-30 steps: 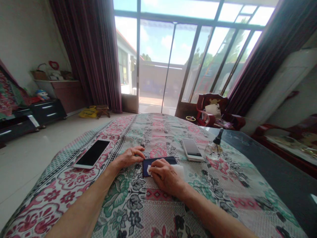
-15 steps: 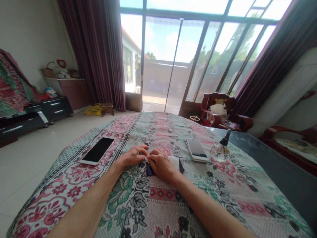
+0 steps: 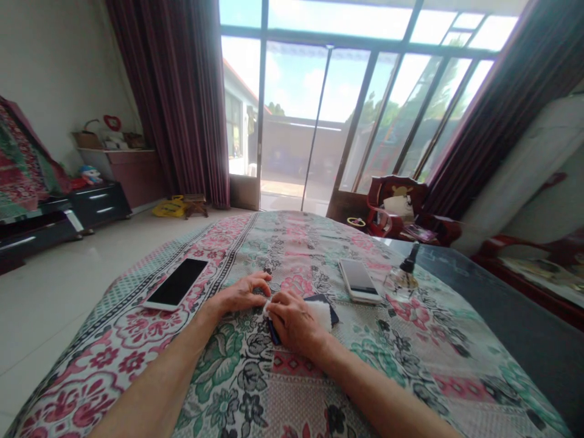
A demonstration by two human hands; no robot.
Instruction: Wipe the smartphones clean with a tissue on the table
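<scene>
A dark blue phone (image 3: 329, 303) lies flat on the floral cloth, mostly covered by my right hand and a white wipe (image 3: 322, 312). My right hand (image 3: 294, 322) is closed on the wipe and presses it onto the phone. My left hand (image 3: 241, 294) rests at the phone's left end, fingers curled and touching it. Both forearms reach in from the bottom edge.
A white phone with a black screen (image 3: 177, 283) lies to the left. Another white phone (image 3: 359, 280) lies to the right, beside a small glass bottle with a dark cap (image 3: 402, 275). The floral cloth (image 3: 237, 389) covers the table; bare dark tabletop (image 3: 497, 304) shows at right.
My right hand slid the wipe leftward along the dark phone until it met my left hand. The camera view shifted slightly.
</scene>
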